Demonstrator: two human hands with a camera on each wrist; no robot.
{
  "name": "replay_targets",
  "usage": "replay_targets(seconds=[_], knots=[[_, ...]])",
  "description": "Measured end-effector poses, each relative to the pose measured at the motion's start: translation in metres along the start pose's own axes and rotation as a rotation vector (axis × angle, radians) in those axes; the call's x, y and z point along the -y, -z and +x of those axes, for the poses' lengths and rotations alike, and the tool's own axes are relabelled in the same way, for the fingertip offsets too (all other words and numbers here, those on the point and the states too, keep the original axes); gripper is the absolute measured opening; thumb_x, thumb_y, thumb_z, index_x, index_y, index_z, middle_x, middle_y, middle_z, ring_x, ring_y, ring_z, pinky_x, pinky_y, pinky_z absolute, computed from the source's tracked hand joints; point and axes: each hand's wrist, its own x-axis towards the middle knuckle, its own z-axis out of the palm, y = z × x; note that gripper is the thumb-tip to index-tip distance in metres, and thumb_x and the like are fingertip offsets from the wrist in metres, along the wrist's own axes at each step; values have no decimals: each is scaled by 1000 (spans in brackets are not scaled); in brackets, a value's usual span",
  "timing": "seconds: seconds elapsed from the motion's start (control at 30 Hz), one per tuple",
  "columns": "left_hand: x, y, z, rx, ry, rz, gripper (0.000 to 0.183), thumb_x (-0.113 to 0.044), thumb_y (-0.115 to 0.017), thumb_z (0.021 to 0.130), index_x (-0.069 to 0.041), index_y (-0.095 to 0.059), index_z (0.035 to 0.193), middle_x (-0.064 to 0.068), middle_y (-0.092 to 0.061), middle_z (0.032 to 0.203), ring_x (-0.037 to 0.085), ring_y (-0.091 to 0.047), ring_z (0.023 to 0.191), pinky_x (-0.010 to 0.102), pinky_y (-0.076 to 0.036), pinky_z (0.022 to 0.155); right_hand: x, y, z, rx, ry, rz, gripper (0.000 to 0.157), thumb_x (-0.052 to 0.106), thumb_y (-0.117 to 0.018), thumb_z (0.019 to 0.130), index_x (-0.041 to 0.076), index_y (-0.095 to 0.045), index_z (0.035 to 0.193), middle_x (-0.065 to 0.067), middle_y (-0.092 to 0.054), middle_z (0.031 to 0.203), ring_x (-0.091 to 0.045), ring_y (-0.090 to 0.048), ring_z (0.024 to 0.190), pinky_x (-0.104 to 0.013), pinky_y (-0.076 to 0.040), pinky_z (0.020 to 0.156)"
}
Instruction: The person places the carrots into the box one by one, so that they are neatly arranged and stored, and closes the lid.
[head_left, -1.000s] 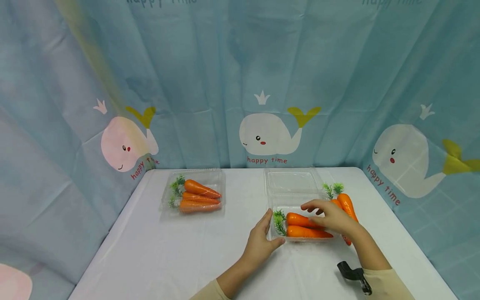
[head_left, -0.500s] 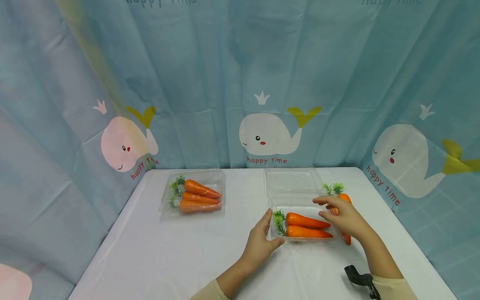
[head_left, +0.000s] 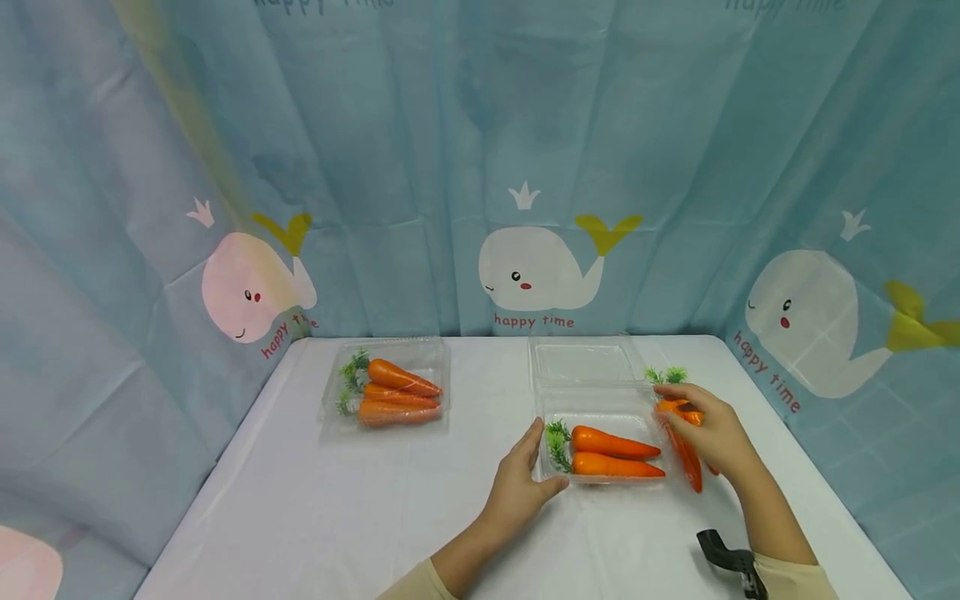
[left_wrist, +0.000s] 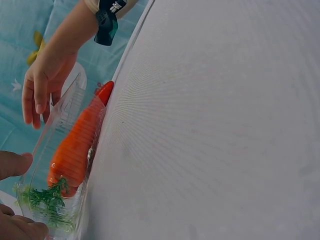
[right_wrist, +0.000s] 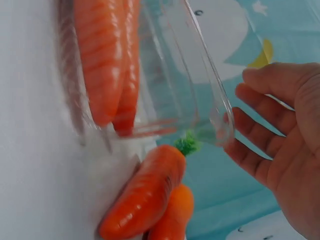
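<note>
A clear plastic clamshell container [head_left: 551, 475] stands with its lid [head_left: 588, 364] folded back. Inside lie two orange carrots [head_left: 617, 442] with green tops at the left. My left hand [head_left: 517, 483] touches the container's left front corner, thumb at the front wall and fingers along the left side. Over the loose carrots [head_left: 686, 462] right of the container hovers my right hand [head_left: 716, 429], its thumb and fingers apart. In the right wrist view, the right hand [right_wrist: 290, 115] is near the container's rim, with two loose carrots [right_wrist: 145, 195] below; whether it touches one in the head view is unclear.
At the back left is another clear container [head_left: 442, 367], its lid down over several carrots [head_left: 405, 379]. A white cloth covers the table [head_left: 300, 517]. Blue curtains [head_left: 420, 167] with printed whales hang behind and beside it.
My right hand has moved right, from above the carrots in the container to over the loose carrots, which have shifted slightly. The left hand has kept its place at the container.
</note>
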Motion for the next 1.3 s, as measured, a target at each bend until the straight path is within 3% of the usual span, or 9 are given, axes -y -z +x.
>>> replay_targets(seconds=[0.13, 0.3, 0.67, 0.8, 0.9, 1.13, 1.3], knots=[[0, 0, 1, -3, 1, -5, 95, -5, -84, 83, -1, -28, 160, 12, -27, 168, 22, -30, 153, 33, -32, 119, -6, 4, -1, -92, 16, -22, 39, 16, -71, 98, 13, -64, 137, -13, -66, 131, -34, -62, 111, -5, -45, 84], [0, 0, 1, 2, 4, -13, 95, -3, -83, 84, 0, -28, 160, 13, -26, 168, 23, -30, 153, 34, -32, 119, -20, 7, -3, -183, -3, -56, 38, 18, -70, 99, 12, -65, 136, -11, -67, 130, -27, -58, 111, 0, -38, 85], [1, 1, 1, 7, -6, 5, 95, -7, -83, 85, -1, -26, 161, 13, -25, 168, 23, -30, 153, 34, -33, 119, -37, 12, -6, -232, -137, -73, 46, 21, -68, 100, 7, -59, 142, -17, -63, 137, -37, -58, 119, -5, -42, 82], [1, 1, 0, 10, -3, 9, 95, -7, -83, 85, -1, -26, 161, 12, -25, 168, 23, -29, 153, 34, -33, 119, -43, 12, -8, -229, -194, -88, 49, 23, -68, 100, 5, -56, 144, -20, -61, 139, -40, -58, 121, -35, -57, 93], [1, 1, 0, 13, -2, 16, 95, -7, -83, 85, -1, -26, 161, 14, -25, 168, 24, -29, 153, 35, -33, 119, -49, 10, -8, -211, -232, -77, 52, 22, -68, 99, 3, -54, 145, -24, -58, 140, -43, -57, 119, -59, -52, 95], [-1, 6, 3, 19, 5, 1, 94, -6, -82, 86, -2, -27, 161, 13, -26, 168, 23, -31, 152, 33, -34, 118, -62, 3, -5, -107, -330, -45, 62, 29, -66, 100, 3, -45, 152, -30, -48, 147, -50, -53, 120, -66, -50, 98], [0, 5, 1, 27, 21, -28, 92, -4, -82, 86, -1, -28, 161, 13, -26, 167, 24, -33, 151, 31, -35, 117, -70, 1, -10, -73, -337, -62, 65, 31, -67, 100, 0, -44, 152, -32, -47, 146, -52, -53, 119, -67, -50, 96]])
